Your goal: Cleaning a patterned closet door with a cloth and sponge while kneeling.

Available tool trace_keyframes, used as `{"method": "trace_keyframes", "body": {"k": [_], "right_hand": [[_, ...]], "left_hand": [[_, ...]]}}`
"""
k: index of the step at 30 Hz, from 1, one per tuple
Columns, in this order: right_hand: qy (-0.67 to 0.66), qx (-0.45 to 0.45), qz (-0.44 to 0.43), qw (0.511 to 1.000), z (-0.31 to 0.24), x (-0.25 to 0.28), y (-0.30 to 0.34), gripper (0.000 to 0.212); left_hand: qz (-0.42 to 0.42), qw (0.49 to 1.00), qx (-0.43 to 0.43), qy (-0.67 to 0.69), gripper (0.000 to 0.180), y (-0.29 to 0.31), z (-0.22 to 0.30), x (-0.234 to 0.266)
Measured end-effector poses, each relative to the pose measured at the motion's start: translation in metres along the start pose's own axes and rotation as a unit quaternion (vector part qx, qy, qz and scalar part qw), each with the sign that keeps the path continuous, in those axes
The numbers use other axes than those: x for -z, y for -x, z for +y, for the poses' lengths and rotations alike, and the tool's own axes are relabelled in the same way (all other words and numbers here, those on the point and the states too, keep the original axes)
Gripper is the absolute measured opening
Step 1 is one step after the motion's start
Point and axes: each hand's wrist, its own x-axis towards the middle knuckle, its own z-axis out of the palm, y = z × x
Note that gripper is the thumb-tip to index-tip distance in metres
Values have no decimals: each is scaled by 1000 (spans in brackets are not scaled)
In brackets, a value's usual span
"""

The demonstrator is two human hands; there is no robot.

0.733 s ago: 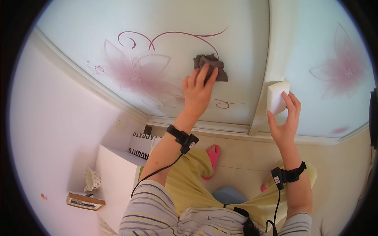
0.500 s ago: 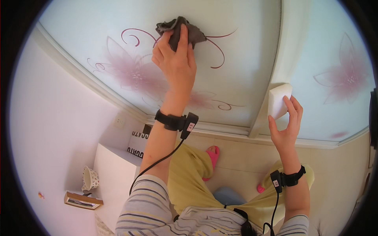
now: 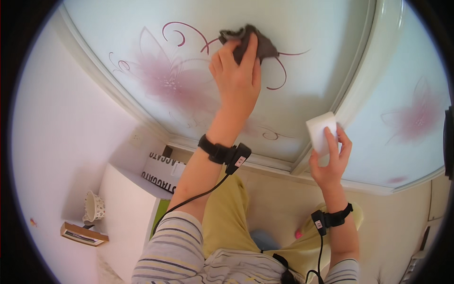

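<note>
A crumpled dark grey-brown cloth (image 3: 250, 45) is under the fingers of my left hand (image 3: 236, 78), which presses it against a frosted glass door panel (image 3: 302, 28). Pink flowers and dark red curling lines decorate the glass, and the cloth covers part of one curl. My right hand (image 3: 331, 156) grips a white block (image 3: 322, 132), perhaps a sponge, between thumb and fingers. It is in front of the door's white upright frame (image 3: 359, 80); whether the block touches the frame I cannot tell.
To the left stands a white cabinet (image 3: 125, 203), with a white box with black lettering (image 3: 161, 173) behind it. A patterned cup (image 3: 94, 206) and a wooden-framed item (image 3: 84, 234) are near the wall. Black straps with cabled modules circle both wrists. A second flowered panel (image 3: 421, 118) is at right.
The view has tilted. My left hand and the cloth have slid right across the glass. My right hand has shifted left and slightly down with the white block still in it.
</note>
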Motion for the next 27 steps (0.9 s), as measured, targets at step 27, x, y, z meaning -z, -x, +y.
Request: {"method": "trace_keyframes", "body": {"k": [27], "right_hand": [[348, 211, 86, 909, -43, 0, -12, 58]], "left_hand": [[7, 955, 106, 275, 44, 191, 21, 50]]}}
